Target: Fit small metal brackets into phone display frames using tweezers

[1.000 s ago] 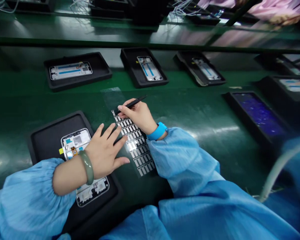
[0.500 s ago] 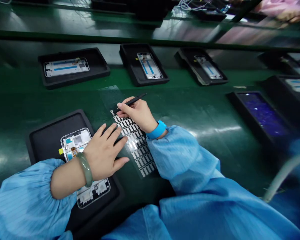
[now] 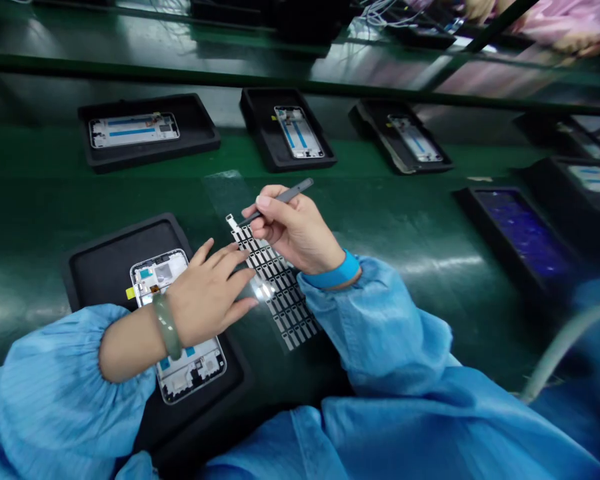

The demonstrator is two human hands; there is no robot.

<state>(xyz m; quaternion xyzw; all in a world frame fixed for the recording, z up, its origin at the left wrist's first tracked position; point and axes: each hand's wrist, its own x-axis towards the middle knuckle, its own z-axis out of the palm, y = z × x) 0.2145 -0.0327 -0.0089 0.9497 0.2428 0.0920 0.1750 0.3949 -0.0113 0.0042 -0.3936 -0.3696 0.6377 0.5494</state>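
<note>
My right hand [image 3: 303, 233] grips black tweezers [image 3: 296, 191], their tips pointing down left to the top row of a clear sheet of small black-and-white stickers [image 3: 295, 310]. One sticker [image 3: 233, 222] stands out above that row at the tips; whether it is fully off the sheet I cannot tell. My left hand [image 3: 207, 290], palm down with fingers spread, reaches its fingertips to the sheet's left edge. Beneath that hand and wrist, partly hidden, a silver phone housing [image 3: 195, 373] lies in a black tray [image 3: 113, 270].
Along the back stand black trays [image 3: 200, 143] holding phone housings [image 3: 300, 133]. To the right is a black box with a shiny purple-blue surface [image 3: 525, 230]. A green rail [image 3: 180, 75] crosses behind the trays. Another person's hands [image 3: 585, 43] and pink sleeve show at the far right.
My right hand has turned and shifted slightly right, tilting the tweezers. The sticker at their tips now shows more clearly. My left hand stays spread, its fingers a little more bent.
</note>
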